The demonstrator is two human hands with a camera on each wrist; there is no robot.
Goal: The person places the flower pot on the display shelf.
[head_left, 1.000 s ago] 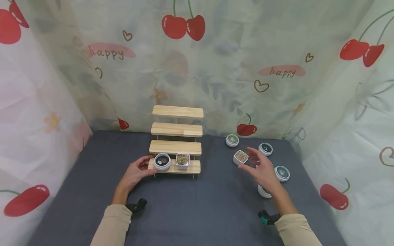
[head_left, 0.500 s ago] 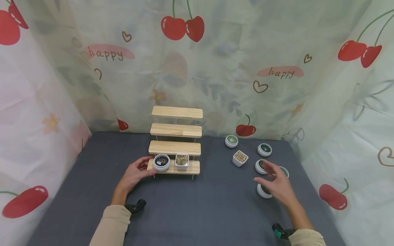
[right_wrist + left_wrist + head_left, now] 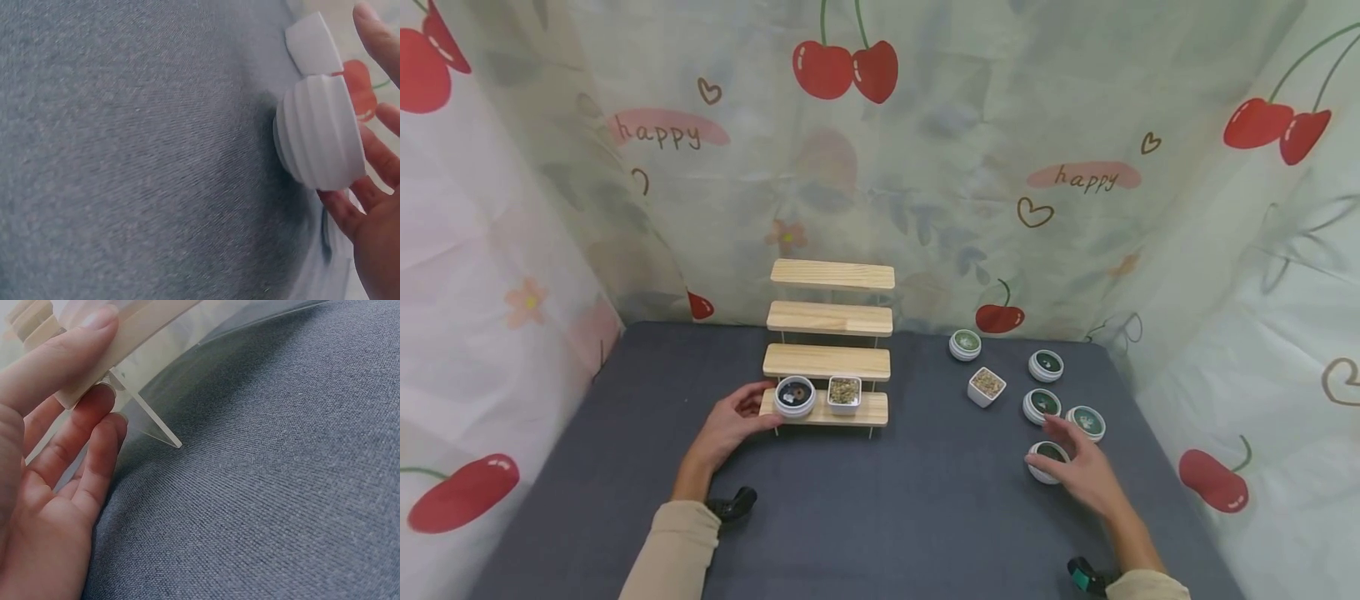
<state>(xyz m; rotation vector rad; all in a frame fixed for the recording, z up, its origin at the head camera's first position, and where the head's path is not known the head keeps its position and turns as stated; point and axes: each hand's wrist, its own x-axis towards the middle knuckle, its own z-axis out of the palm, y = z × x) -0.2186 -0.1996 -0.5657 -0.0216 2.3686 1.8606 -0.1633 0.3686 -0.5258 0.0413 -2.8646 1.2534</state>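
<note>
Over toward the right of the dark, cloth-covered table (image 3: 917,517), our right hand (image 3: 1090,475) has its thumb and fingers spread about the nearest round white pot (image 3: 1051,450), which stands upright. Nothing is clasped there as far as we can see: the right wrist view shows the thumb clear of the rim, though whether a finger brushes the ribbed wall we cannot tell. Taking hold of this pot looks like the step in hand, and we would do best to bring thumb and fingers in evenly from opposite sides, leaving the dark top alone. Our fingertips lie near the middle pot (image 3: 1042,403) just beyond and the outer pot (image 3: 1086,422) to its right, so a straight, level lift would likely spare both a knock. Our left hand (image 3: 730,425) grips the end of the lowest wooden shelf (image 3: 874,408), thumb on the board and fingers curled round its end. A light hold suits it, we judge, since a tug could tilt the board under the shelved round pot (image 3: 794,394) and square pot (image 3: 845,393).
</note>
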